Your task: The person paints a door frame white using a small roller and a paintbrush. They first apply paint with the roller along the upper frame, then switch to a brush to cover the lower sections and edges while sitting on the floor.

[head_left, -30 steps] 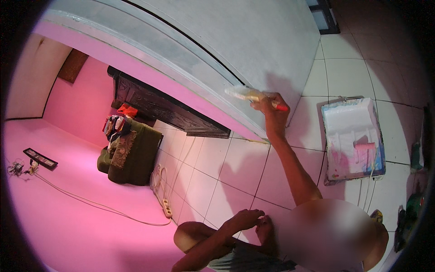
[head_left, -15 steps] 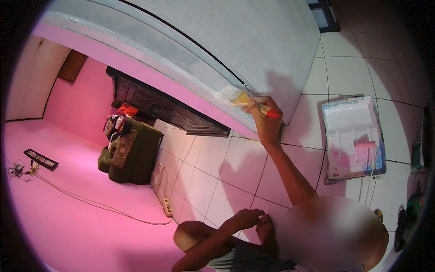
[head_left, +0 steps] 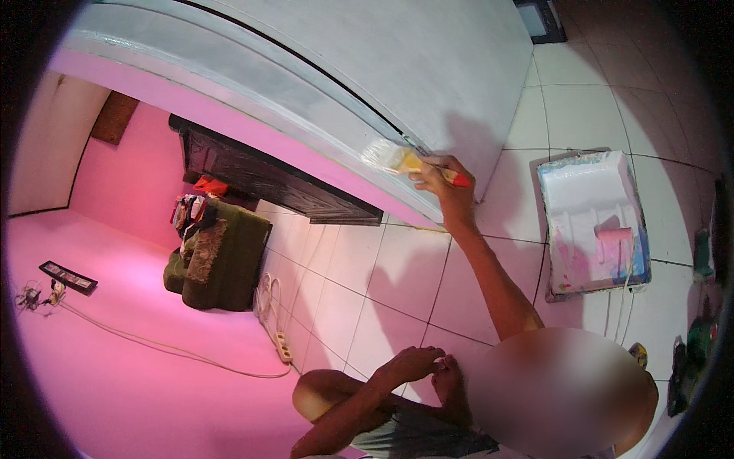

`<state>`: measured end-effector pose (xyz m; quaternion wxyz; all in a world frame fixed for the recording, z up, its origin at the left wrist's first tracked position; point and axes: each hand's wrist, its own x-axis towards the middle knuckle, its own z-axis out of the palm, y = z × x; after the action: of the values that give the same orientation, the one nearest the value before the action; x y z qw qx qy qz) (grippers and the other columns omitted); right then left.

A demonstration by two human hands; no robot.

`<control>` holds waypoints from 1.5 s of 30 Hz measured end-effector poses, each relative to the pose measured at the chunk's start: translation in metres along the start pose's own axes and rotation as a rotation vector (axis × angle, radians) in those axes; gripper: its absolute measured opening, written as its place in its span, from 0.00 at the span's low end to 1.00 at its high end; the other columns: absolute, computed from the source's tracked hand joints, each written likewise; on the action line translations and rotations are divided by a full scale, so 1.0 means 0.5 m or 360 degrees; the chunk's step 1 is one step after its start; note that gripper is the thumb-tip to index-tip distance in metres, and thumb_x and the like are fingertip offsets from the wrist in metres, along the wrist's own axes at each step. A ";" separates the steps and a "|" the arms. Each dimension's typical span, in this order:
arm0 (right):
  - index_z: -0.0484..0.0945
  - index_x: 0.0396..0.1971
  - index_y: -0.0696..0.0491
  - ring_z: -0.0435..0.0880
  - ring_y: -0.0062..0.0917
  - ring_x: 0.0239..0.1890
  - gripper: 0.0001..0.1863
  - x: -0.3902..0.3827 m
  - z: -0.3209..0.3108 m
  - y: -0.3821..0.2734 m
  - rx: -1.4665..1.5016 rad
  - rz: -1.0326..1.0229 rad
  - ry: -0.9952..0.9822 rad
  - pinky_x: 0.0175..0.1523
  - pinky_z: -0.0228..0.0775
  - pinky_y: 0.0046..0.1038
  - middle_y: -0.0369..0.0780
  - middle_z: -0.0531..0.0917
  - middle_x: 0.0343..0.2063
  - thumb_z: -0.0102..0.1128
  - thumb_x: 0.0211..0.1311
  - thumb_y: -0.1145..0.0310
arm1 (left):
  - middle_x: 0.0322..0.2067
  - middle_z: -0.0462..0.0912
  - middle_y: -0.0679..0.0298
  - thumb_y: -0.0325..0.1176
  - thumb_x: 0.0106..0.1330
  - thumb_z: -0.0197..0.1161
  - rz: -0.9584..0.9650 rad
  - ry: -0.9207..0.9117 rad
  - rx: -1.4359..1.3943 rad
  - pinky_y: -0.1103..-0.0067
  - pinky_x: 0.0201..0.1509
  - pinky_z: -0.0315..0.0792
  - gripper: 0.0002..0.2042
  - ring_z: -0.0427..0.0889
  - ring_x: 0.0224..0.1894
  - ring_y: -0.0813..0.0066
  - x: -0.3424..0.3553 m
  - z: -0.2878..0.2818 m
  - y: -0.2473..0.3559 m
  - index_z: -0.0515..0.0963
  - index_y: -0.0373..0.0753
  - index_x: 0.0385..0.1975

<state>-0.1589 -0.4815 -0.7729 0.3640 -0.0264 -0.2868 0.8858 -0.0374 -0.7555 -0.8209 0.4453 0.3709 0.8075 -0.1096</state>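
Observation:
My right hand (head_left: 448, 187) grips a paintbrush (head_left: 410, 162) with a yellow ferrule and a red-ended handle. Its white, paint-covered bristles press against the pale grey-white door frame (head_left: 306, 115), beside the dark gap along the door (head_left: 428, 69). Pink wall edges the frame's other side. Low in the picture, my left hand (head_left: 413, 364) hangs past my bent knee close to my foot, fingers loosely stretched and nothing visible in them.
On the tiled floor (head_left: 489, 279) at right lies a paint tray (head_left: 585, 199) holding white paint and a small pink roller (head_left: 614, 239). A dark carved wooden panel (head_left: 267, 172), a green armchair (head_left: 229, 260) heaped with clothes and a corded power strip (head_left: 283, 348) are at left.
The brush has slid slightly up and left along the frame, its bristles now more spread against it. My left hand stays by my foot. The whole view has shifted a little.

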 end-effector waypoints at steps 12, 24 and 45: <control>0.80 0.38 0.58 0.83 0.26 0.39 0.08 -0.060 -0.070 0.005 -0.1071 -0.1003 0.0005 0.46 0.76 0.25 0.40 0.82 0.36 0.59 0.58 0.81 | 0.56 0.76 0.56 0.44 0.71 0.53 0.0027 0.0027 0.0101 0.64 0.55 0.73 0.20 0.79 0.53 0.57 0.010 0.007 0.000 0.71 0.40 0.58; 0.82 0.39 0.50 0.81 0.32 0.40 0.11 -0.074 -0.021 -0.029 -0.1367 -0.0838 -0.0097 0.44 0.74 0.31 0.40 0.79 0.40 0.61 0.56 0.79 | 0.55 0.77 0.55 0.42 0.71 0.53 0.0011 -0.0030 0.0068 0.64 0.57 0.72 0.20 0.78 0.54 0.57 0.006 0.007 0.002 0.70 0.40 0.58; 0.80 0.37 0.56 0.81 0.23 0.34 0.08 -0.052 -0.070 -0.020 -0.0972 -0.0524 -0.0048 0.41 0.73 0.26 0.38 0.83 0.32 0.59 0.58 0.78 | 0.55 0.76 0.55 0.43 0.70 0.54 0.0038 0.0003 0.0043 0.65 0.57 0.72 0.21 0.78 0.54 0.57 0.008 -0.006 0.006 0.70 0.40 0.58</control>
<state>-0.1246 -0.4762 -0.8010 0.4730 -0.0742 -0.5444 0.6887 -0.0385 -0.7501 -0.8217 0.4407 0.3866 0.8019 -0.1148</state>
